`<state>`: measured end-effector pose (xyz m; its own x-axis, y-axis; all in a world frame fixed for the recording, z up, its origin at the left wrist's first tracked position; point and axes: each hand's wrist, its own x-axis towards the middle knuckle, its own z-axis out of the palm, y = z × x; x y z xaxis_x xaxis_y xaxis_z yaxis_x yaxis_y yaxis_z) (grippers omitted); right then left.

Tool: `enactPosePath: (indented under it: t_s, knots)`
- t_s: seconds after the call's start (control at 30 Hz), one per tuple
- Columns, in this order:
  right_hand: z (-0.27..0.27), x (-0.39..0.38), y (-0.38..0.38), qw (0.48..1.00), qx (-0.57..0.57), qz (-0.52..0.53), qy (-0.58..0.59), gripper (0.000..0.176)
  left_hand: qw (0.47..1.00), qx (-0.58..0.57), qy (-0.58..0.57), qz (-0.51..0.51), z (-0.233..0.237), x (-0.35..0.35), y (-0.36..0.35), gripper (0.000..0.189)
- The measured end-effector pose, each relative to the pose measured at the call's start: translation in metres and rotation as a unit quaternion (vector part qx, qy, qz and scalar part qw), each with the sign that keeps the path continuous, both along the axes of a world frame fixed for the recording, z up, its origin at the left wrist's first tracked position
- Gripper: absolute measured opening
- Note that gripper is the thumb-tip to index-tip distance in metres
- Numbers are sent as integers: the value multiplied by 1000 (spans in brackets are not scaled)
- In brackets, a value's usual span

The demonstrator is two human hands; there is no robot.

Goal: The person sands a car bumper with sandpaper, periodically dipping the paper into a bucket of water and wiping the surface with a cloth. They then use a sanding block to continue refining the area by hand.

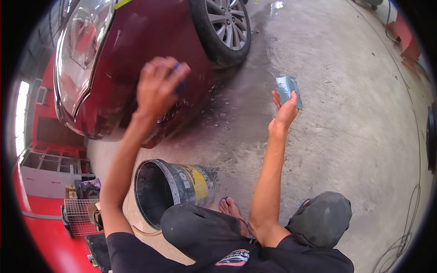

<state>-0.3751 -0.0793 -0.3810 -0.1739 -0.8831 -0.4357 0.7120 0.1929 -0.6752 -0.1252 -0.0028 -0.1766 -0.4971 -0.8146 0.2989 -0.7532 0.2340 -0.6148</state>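
Note:
Smeared by motion, my left hand is in front of the dark red car bumper, below the headlight and beside the front wheel. Its fingers curl around a dark blue thing, mostly hidden, whose kind I cannot make out. Out to the right, over the concrete floor, my right hand grips a folded light blue-grey sheet that looks like sandpaper. Drops of water show near the lower edge of the bumper.
A paint-marked bucket stands by my left knee, its inside dark. The car's front wheel is at the top. A wire crate sits at left, and a cable runs along the floor at right. Wet patches mark the concrete.

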Motion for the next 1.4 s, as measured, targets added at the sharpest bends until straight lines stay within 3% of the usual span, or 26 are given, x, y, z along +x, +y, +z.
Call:
enactPosePath:
  t_s: [0.1,0.3,0.4,0.6,0.7,0.87,1.0,1.03,1.13,1.27,1.3,1.4]
  knots:
    - [-17,21,1,999,9,-21,-39,50,974,-189,-75,97,87,10,-20,49]
    - [-29,80,15,999,23,1,-44,50,994,-45,-103,1,124,39,-90,53]
    - [-30,92,15,998,26,22,-47,50,988,2,-103,112,123,13,-140,34]
    - [-17,90,-4,996,36,14,-80,47,988,27,-144,51,116,26,-218,37]
    - [-19,87,-12,996,44,-1,-73,48,973,-13,-231,14,109,33,-251,38]
    - [-16,84,-11,996,59,9,-73,51,979,7,-202,14,107,36,-276,38]
    - [-9,77,-13,996,50,-6,-79,51,983,112,-132,65,108,17,-250,38]
    - [-8,74,-15,996,47,-8,-74,51,980,126,-151,18,100,23,-240,40]
    - [-9,71,-16,997,40,-14,-70,51,969,150,-189,54,72,10,-205,42]
    - [-7,66,-11,997,35,0,-63,51,977,111,-179,16,21,35,-191,42]
    - [-4,64,-9,997,38,2,-61,51,982,99,-161,-24,8,36,-183,33]
    - [4,50,-9,998,36,-4,-51,51,976,118,-181,-8,-33,36,-164,35]
